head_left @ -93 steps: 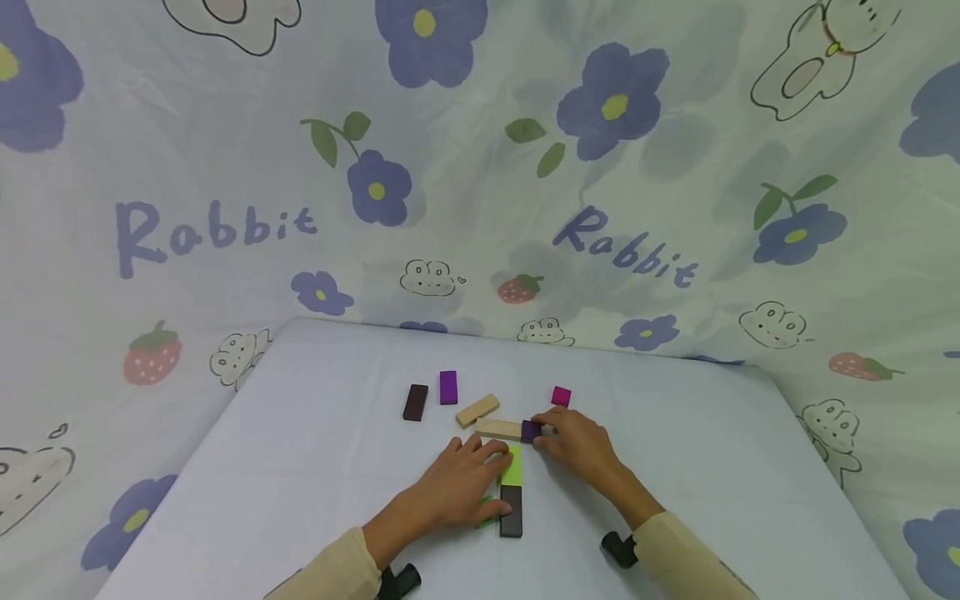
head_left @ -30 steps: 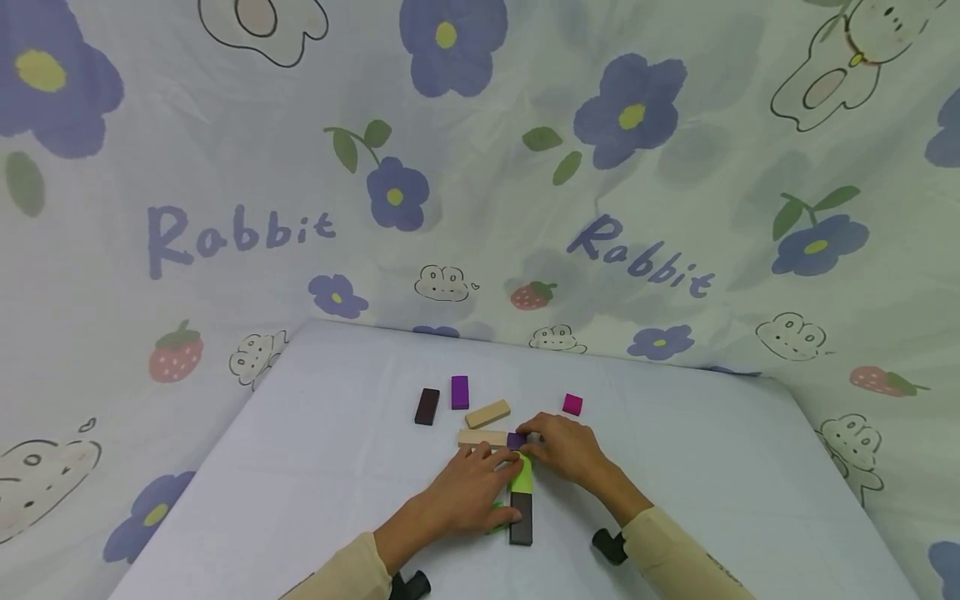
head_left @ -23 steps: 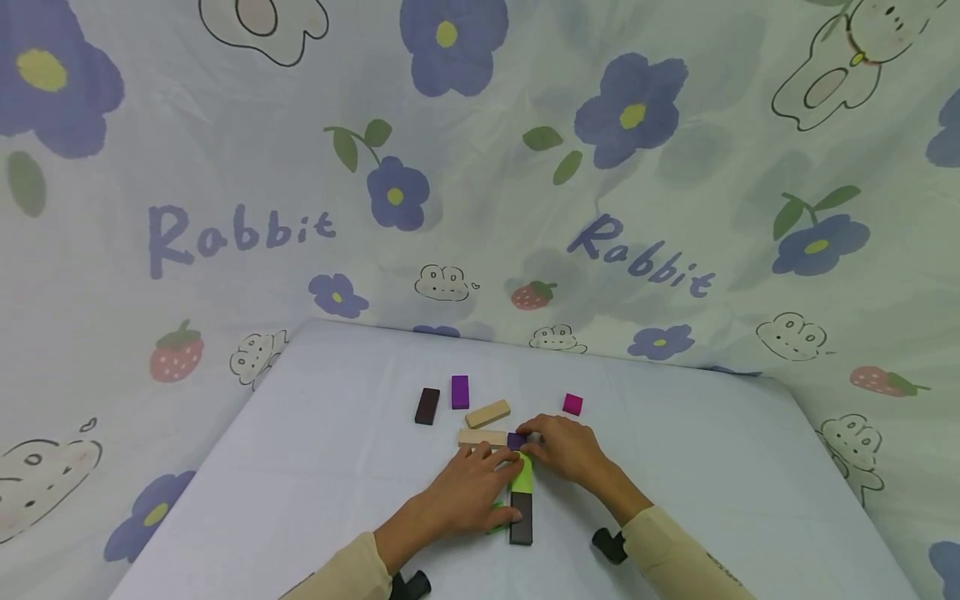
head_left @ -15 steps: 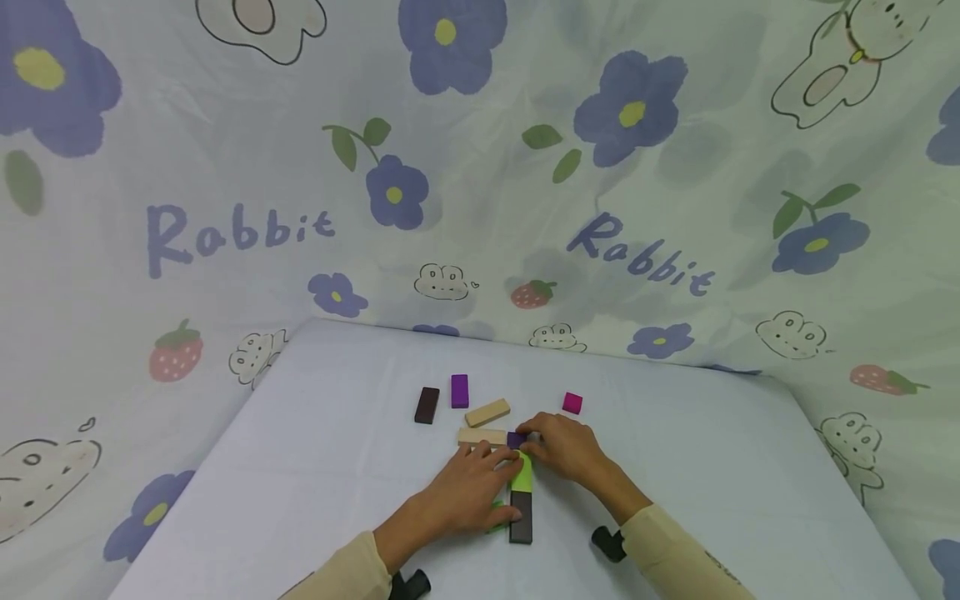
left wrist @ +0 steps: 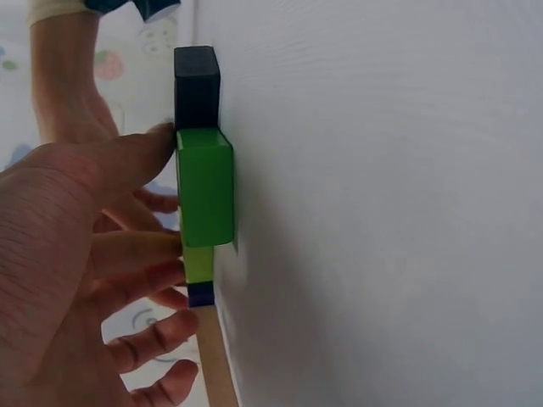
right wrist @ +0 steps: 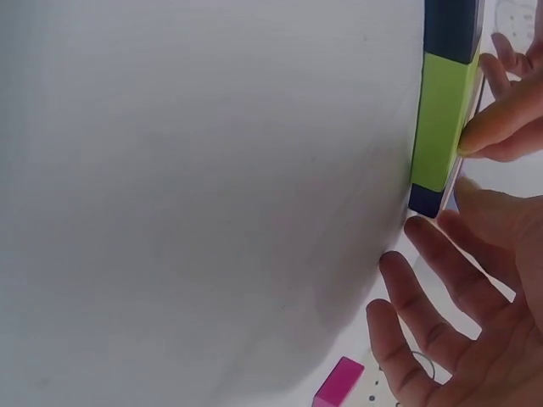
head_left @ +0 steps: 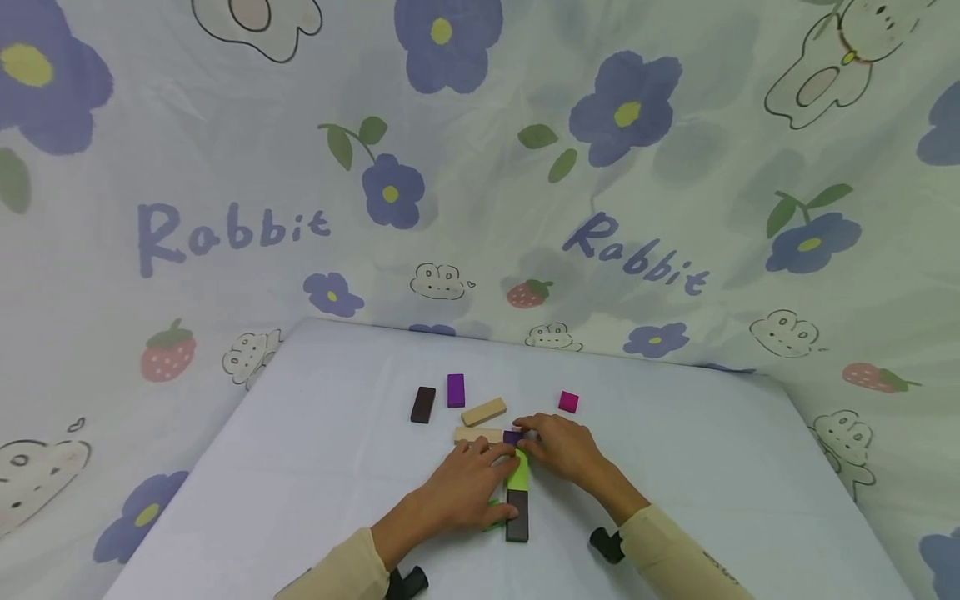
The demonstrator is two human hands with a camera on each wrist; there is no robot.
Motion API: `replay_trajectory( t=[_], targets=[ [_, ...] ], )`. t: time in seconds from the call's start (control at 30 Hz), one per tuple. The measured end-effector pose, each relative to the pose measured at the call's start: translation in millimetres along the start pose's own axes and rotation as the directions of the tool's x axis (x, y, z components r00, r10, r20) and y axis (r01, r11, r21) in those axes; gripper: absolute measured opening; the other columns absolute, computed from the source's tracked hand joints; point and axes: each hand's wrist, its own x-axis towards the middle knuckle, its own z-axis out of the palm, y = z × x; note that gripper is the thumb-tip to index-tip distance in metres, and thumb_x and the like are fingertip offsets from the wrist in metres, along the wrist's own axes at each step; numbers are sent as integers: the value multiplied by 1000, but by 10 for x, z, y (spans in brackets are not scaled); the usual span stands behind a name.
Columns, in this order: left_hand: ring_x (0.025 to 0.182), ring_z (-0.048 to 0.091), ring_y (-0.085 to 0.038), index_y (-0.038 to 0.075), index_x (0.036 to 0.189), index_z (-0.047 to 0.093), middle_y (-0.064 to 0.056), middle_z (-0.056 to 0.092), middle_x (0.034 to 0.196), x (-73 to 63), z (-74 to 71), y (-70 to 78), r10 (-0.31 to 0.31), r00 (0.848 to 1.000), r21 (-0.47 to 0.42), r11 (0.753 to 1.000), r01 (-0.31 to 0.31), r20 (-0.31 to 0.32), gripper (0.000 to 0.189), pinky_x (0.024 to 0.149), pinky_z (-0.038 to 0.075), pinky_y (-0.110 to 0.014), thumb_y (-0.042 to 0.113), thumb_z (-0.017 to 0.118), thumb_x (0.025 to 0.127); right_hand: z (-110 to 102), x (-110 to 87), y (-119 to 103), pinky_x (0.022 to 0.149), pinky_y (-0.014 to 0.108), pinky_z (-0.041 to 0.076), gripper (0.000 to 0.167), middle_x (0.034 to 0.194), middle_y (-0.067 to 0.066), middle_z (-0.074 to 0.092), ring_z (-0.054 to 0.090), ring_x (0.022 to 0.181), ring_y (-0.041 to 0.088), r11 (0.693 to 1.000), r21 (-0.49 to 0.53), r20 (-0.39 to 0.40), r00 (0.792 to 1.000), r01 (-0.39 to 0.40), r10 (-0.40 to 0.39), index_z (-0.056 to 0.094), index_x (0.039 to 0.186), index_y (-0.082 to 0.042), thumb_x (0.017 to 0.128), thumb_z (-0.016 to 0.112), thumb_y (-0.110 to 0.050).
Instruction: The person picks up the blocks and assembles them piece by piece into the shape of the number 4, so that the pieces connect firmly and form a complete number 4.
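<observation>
In the head view my left hand (head_left: 461, 487) reaches over a row of blocks. Its thumb touches the dark grey block (head_left: 517, 517) and its index fingertip presses the lime block (head_left: 518, 471), with fingers fairly straight. A green block (left wrist: 205, 186) lies beside that row, mostly hidden under this hand in the head view. My right hand (head_left: 566, 446) pinches the small dark purple block (head_left: 512, 437) between thumb and fingers at the lime block's far end. A pale wooden block (head_left: 477, 435) lies end to end with the purple block, pointing left.
Farther back lie another wooden block (head_left: 483, 411), a bright purple block (head_left: 456, 390), a dark brown block (head_left: 423, 405) and a magenta cube (head_left: 568, 402). The white table (head_left: 690, 450) ends at a printed cloth backdrop (head_left: 480, 167).
Since about three seconds ago, the right hand has moved left with the dark purple block, and the front wooden block has shifted left too. Over the last second, the hands stay almost still.
</observation>
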Motion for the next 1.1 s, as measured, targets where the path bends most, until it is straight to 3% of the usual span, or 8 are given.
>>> replay_trajectory(
  t=[0.23,0.53,0.87,1.1],
  targets=[
    [116,48,-20,18,147,54,0,50,148,26,2,6,-6,999,-26,1000,4,-43,70,95,44,-42,62,61,93,-40,-44,78,80,47,56,33,119,0,71,69,98,19,999,30,-66,997,-41,43,69,130,-18,98,69,-25],
    [125,44,-22,15,153,46,-1,40,158,95,15,-5,-93,995,-56,994,96,47,83,105,38,-46,72,51,93,-34,-139,228,82,47,56,32,119,1,72,69,100,20,997,36,-88,994,-62,65,71,127,-16,95,72,-23],
    [124,45,-22,14,152,48,-1,41,158,123,33,12,-63,998,-37,997,64,29,85,103,38,-45,73,51,92,-38,-201,351,82,44,56,33,119,0,72,69,100,19,994,36,-93,990,-103,105,71,127,-16,94,74,-23],
    [123,43,-22,14,155,42,0,36,161,132,49,-12,-55,997,-76,995,59,51,92,102,38,-47,76,55,88,-33,-259,451,83,43,56,35,118,1,72,68,101,19,992,34,-118,985,-122,126,71,125,-16,92,76,-25]
  ],
)
